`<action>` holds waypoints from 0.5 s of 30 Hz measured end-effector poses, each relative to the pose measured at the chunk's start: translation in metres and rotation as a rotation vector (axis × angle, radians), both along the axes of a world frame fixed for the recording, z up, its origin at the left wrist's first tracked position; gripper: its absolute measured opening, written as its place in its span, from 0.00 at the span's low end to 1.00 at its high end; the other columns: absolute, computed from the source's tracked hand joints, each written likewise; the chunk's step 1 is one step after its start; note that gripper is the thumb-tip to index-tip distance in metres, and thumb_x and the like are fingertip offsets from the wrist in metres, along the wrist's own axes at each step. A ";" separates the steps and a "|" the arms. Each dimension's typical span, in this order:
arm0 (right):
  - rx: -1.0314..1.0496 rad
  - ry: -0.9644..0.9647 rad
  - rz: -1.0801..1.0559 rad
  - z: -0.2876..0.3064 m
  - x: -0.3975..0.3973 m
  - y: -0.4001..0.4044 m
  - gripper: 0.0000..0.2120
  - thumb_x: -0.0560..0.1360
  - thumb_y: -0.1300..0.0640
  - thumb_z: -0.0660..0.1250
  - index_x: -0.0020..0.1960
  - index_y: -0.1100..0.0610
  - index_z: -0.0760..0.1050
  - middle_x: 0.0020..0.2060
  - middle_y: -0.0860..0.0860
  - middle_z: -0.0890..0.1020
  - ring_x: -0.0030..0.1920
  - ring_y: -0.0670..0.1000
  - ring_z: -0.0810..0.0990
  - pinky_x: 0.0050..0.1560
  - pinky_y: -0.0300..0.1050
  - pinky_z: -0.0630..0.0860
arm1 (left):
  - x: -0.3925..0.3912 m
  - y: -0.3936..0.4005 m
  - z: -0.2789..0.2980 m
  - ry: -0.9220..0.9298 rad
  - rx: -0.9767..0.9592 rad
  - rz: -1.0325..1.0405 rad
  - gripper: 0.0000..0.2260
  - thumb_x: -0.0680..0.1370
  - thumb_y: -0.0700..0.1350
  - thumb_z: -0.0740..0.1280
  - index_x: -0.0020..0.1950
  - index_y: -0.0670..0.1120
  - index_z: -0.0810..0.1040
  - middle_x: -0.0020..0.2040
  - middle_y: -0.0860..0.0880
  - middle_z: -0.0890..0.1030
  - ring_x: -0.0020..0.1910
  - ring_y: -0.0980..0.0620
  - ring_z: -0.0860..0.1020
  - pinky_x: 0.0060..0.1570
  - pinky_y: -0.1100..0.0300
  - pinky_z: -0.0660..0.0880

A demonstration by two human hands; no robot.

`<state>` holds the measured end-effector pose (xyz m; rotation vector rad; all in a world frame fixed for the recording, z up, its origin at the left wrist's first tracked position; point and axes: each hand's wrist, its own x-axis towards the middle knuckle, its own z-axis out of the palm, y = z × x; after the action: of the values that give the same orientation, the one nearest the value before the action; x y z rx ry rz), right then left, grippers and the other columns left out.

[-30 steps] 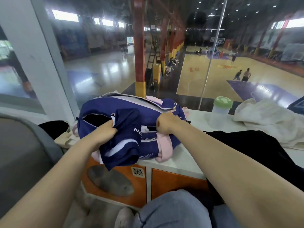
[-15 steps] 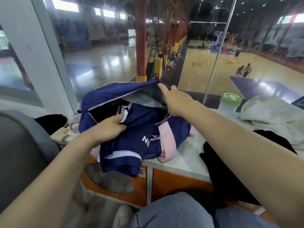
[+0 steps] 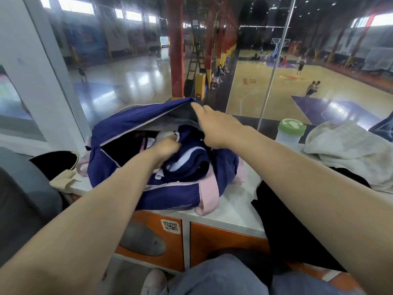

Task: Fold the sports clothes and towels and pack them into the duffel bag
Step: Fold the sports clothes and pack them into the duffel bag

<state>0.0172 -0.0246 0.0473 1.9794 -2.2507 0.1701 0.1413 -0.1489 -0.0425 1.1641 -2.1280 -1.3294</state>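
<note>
A navy duffel bag (image 3: 174, 194) with pink straps lies open on the white locker top (image 3: 231, 213). My right hand (image 3: 214, 126) pinches the bag's top flap and holds it lifted. My left hand (image 3: 168, 149) grips a folded navy jersey (image 3: 189, 160) with white stripes, which sits in the bag's mouth. Pale clothing shows inside the bag behind the jersey. A whitish towel (image 3: 348, 152) lies crumpled at the right, and a black garment (image 3: 282, 220) hangs over the locker's front edge.
A clear bottle with a green lid (image 3: 291, 132) stands between the bag and the towel. A black and beige item (image 3: 61, 173) lies left of the bag. Orange locker doors (image 3: 223, 243) are below. Glass panes stand directly behind the counter.
My left hand has pushed the jersey up from the bag's front side into its opening. My right hand has raised the flap higher.
</note>
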 end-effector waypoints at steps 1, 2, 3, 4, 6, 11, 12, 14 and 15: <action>-0.007 -0.007 0.008 -0.001 -0.001 0.000 0.43 0.73 0.65 0.65 0.79 0.54 0.44 0.66 0.58 0.68 0.51 0.60 0.74 0.38 0.52 0.67 | -0.008 -0.011 -0.009 -0.065 -0.044 -0.013 0.17 0.75 0.50 0.62 0.52 0.38 0.80 0.50 0.36 0.82 0.51 0.37 0.81 0.52 0.44 0.78; -0.013 -0.011 0.019 -0.002 -0.003 -0.001 0.43 0.73 0.66 0.65 0.79 0.54 0.44 0.68 0.57 0.67 0.51 0.60 0.75 0.38 0.51 0.67 | -0.014 -0.020 -0.015 -0.142 -0.093 -0.026 0.22 0.72 0.57 0.61 0.50 0.39 0.80 0.50 0.36 0.82 0.51 0.36 0.81 0.53 0.43 0.78; -0.017 -0.011 0.030 -0.002 -0.004 -0.001 0.43 0.73 0.66 0.65 0.79 0.54 0.45 0.71 0.57 0.65 0.52 0.60 0.75 0.38 0.51 0.67 | -0.018 -0.026 -0.018 -0.220 -0.150 -0.042 0.23 0.72 0.59 0.61 0.48 0.40 0.80 0.50 0.36 0.82 0.52 0.35 0.79 0.52 0.44 0.77; -0.020 -0.008 0.039 -0.002 -0.006 -0.001 0.42 0.73 0.66 0.65 0.79 0.54 0.45 0.74 0.55 0.61 0.52 0.59 0.76 0.38 0.50 0.67 | -0.022 -0.035 -0.024 -0.326 -0.229 -0.057 0.20 0.74 0.58 0.60 0.45 0.42 0.80 0.50 0.37 0.82 0.52 0.35 0.79 0.52 0.47 0.76; -0.021 -0.004 0.044 -0.002 -0.010 0.000 0.43 0.72 0.66 0.64 0.80 0.54 0.46 0.79 0.52 0.52 0.47 0.57 0.74 0.34 0.47 0.65 | -0.026 -0.053 -0.034 -0.421 -0.319 -0.071 0.21 0.72 0.62 0.58 0.45 0.46 0.79 0.48 0.44 0.83 0.52 0.38 0.79 0.53 0.49 0.76; -0.042 -0.011 0.058 0.001 -0.008 0.002 0.41 0.72 0.67 0.64 0.79 0.55 0.47 0.79 0.50 0.53 0.47 0.61 0.77 0.35 0.48 0.68 | -0.023 0.008 0.010 -0.451 -0.230 -0.324 0.16 0.81 0.45 0.61 0.69 0.50 0.73 0.62 0.51 0.78 0.60 0.49 0.76 0.60 0.56 0.69; -0.048 -0.019 0.063 0.002 -0.005 0.001 0.41 0.72 0.67 0.64 0.79 0.55 0.47 0.79 0.51 0.54 0.48 0.61 0.78 0.36 0.49 0.69 | -0.027 0.012 0.016 -0.476 -0.273 -0.346 0.16 0.81 0.40 0.60 0.70 0.47 0.72 0.63 0.49 0.77 0.60 0.49 0.75 0.59 0.57 0.68; -0.061 -0.020 0.076 0.005 0.000 -0.001 0.42 0.72 0.67 0.64 0.79 0.55 0.47 0.78 0.51 0.57 0.49 0.61 0.78 0.37 0.49 0.69 | -0.038 0.009 0.022 -0.499 -0.366 -0.323 0.14 0.82 0.42 0.59 0.67 0.47 0.73 0.61 0.49 0.77 0.58 0.48 0.74 0.58 0.56 0.68; -0.071 -0.015 0.086 0.007 0.002 -0.001 0.41 0.72 0.67 0.64 0.80 0.55 0.47 0.78 0.52 0.58 0.49 0.60 0.77 0.37 0.48 0.68 | -0.042 0.004 0.020 -0.499 -0.387 -0.277 0.12 0.82 0.46 0.59 0.64 0.51 0.74 0.61 0.49 0.77 0.58 0.47 0.75 0.59 0.55 0.70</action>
<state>0.0189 -0.0255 0.0542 2.0455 -2.1384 0.2704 0.0995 -0.1453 -0.0221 1.1479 -2.8262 -0.7056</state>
